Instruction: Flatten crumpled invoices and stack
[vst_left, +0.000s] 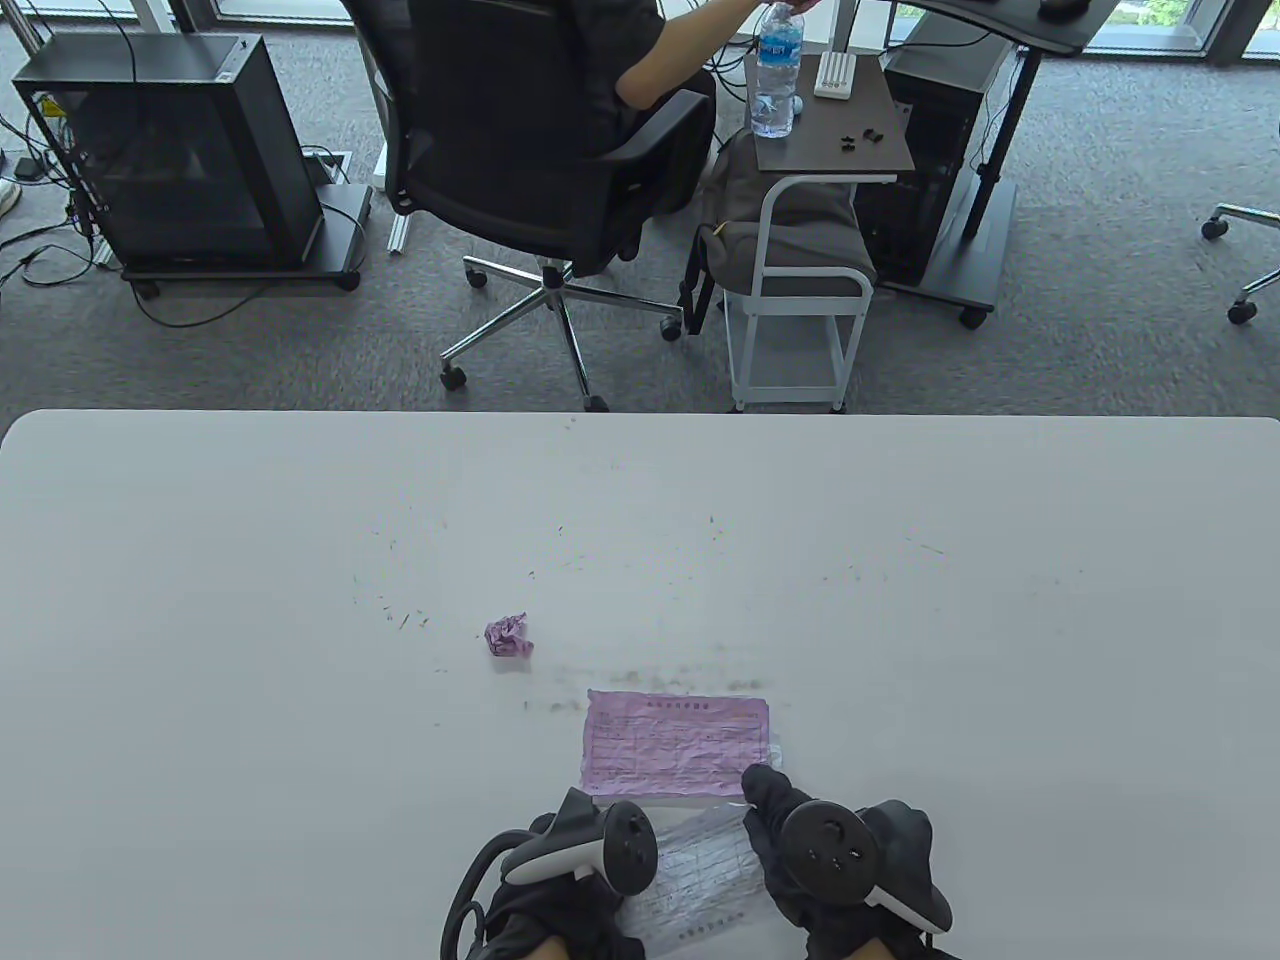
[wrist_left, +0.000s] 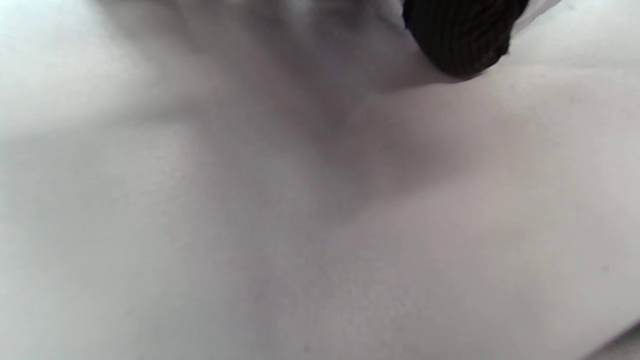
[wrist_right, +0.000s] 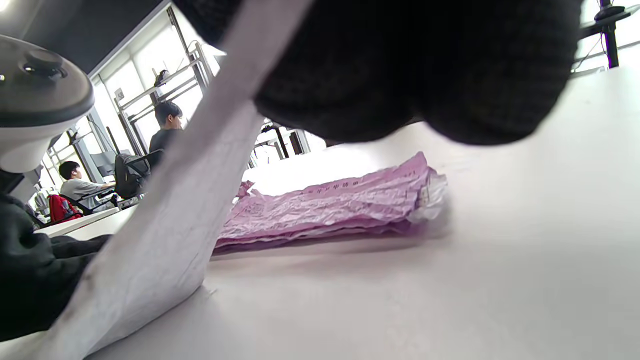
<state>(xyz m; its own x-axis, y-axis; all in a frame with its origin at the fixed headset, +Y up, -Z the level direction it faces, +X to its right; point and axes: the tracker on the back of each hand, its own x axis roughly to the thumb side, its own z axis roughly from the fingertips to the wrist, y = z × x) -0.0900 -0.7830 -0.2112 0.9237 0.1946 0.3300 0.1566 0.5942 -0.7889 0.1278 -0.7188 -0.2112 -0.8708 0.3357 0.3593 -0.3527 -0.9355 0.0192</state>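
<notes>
A wrinkled white invoice (vst_left: 700, 875) lies between my two hands at the table's near edge. My left hand (vst_left: 565, 860) holds its left side and my right hand (vst_left: 830, 850) grips its right side; in the right wrist view the sheet (wrist_right: 165, 220) rises from the table up into my gloved fingers (wrist_right: 420, 75). Just beyond it lies a stack of flattened pink invoices (vst_left: 677, 745), also in the right wrist view (wrist_right: 330, 205). A crumpled pink ball (vst_left: 507, 637) sits farther out to the left. The left wrist view shows only a blurred white surface and one fingertip (wrist_left: 460, 40).
The white table (vst_left: 300, 560) carries small dark specks around its middle. Beyond its far edge stand an office chair (vst_left: 540, 170) with a seated person, a small side table (vst_left: 825, 130) with a water bottle (vst_left: 775, 75), and a computer case (vst_left: 190, 150).
</notes>
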